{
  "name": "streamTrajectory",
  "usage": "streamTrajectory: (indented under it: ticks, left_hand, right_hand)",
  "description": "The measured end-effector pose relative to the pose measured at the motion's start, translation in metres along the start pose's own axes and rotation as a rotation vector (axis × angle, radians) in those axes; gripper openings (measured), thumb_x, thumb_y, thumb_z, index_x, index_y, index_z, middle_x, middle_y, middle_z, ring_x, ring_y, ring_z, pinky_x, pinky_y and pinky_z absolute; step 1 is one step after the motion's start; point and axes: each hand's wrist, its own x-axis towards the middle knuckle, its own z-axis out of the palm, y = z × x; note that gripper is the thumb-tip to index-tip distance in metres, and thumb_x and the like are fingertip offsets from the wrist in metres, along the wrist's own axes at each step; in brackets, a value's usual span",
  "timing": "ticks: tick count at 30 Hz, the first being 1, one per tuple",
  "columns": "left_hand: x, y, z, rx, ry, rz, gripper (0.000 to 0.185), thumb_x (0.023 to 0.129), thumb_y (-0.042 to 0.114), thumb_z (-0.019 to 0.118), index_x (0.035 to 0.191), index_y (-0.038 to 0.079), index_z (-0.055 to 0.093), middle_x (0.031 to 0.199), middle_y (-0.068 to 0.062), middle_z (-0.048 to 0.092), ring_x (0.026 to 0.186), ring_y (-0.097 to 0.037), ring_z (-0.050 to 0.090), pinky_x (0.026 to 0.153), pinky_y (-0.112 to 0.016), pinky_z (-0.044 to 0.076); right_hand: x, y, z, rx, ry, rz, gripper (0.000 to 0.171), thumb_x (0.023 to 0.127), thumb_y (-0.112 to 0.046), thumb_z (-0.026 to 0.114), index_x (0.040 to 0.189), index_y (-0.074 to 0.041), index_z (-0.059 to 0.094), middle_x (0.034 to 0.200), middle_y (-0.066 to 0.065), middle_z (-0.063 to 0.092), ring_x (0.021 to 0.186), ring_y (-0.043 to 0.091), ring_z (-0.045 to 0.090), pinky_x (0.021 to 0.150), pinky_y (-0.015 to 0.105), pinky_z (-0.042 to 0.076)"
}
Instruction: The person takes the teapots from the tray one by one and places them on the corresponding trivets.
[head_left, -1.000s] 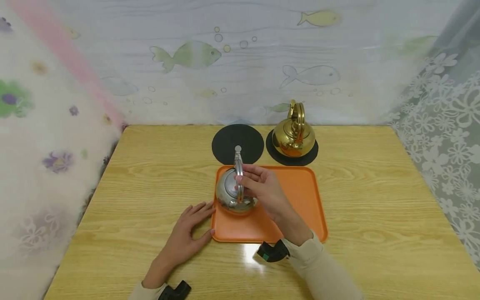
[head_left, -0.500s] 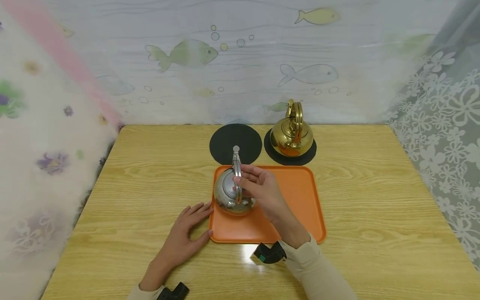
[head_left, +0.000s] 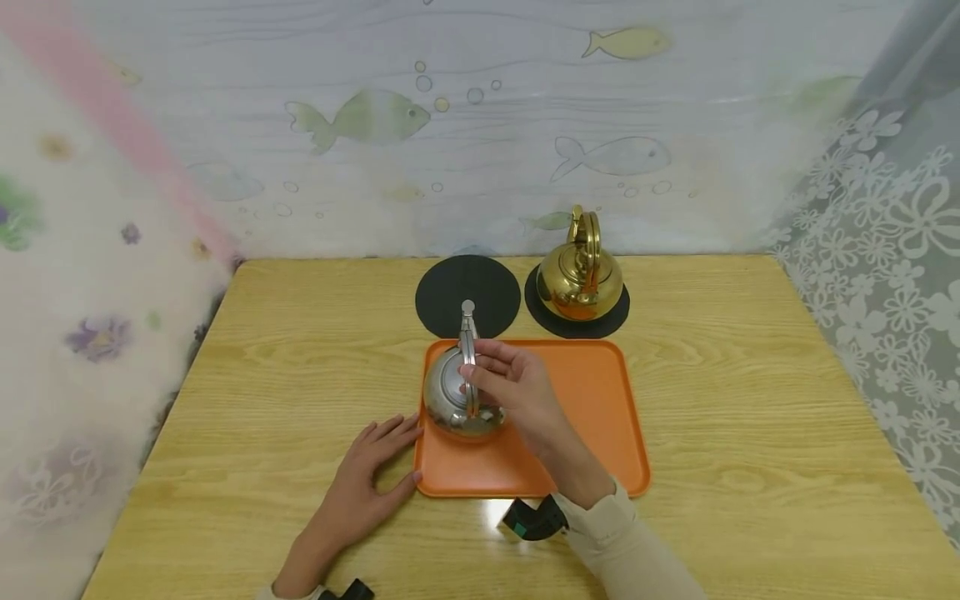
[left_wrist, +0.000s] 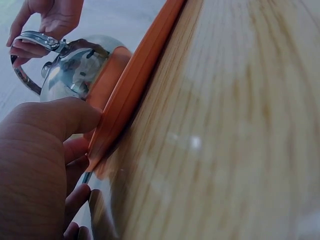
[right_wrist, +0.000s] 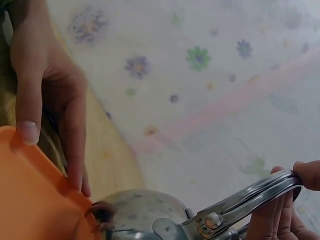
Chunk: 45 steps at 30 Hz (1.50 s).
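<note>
Silver kettle point(head_left: 456, 398) on orange tray's point(head_left: 592, 433) left half, handle pinched by right hand point(head_left: 517, 392) fingers, not yet lifted; left hand point(head_left: 367, 475), fingers relaxed, steadies tray's left edge; gold kettle point(head_left: 580, 279) already on mat beyond tray, neighbouring black mat point(head_left: 467, 293) vacant.

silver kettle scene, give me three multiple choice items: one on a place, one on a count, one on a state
1. Where does the silver kettle stand?
A. on the orange tray
B. on a black mat
C. on the bare table

2. How many round black mats lie behind the tray?
A. one
B. two
C. three

3. What does the right hand do?
A. lies flat on the table
B. grips the silver kettle's handle
C. holds the gold kettle

Key: 1 A, the kettle sits in the tray's left part. 2 B, one bare black mat and one mat under the gold kettle. 3 B, its fingers curl round the handle, while the left hand touches the tray's edge.
</note>
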Motion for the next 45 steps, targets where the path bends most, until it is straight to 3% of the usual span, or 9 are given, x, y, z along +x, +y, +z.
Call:
streamTrajectory:
  ticks: [24,45]
  left_hand:
    - [-0.002,0.002,0.000,-0.004,0.012,0.024,0.055,0.089,0.022,0.080,0.142,0.021,0.062,0.150,-0.001,0.055,0.142,-0.034,0.045,0.118,-0.060,0.024]
    - [0.001,-0.004,0.000,-0.004,0.011,0.047,0.056,0.089,0.020,0.079,0.142,0.019,0.062,0.149,-0.003,0.056,0.142,-0.035,0.046,0.119,-0.061,0.023]
  right_hand:
    - [-0.005,0.002,0.001,0.010,0.012,-0.002,0.039,0.098,0.002,0.061,0.135,0.010,0.054,0.100,0.000,0.069,0.084,0.008,0.067,0.071,0.022,0.059]
    - [0.002,0.000,-0.008,-0.016,-0.037,-0.030,0.039,0.097,0.004,0.060,0.134,0.013,0.053,0.093,-0.002,0.068,0.079,0.008,0.066,0.071,0.022,0.061]
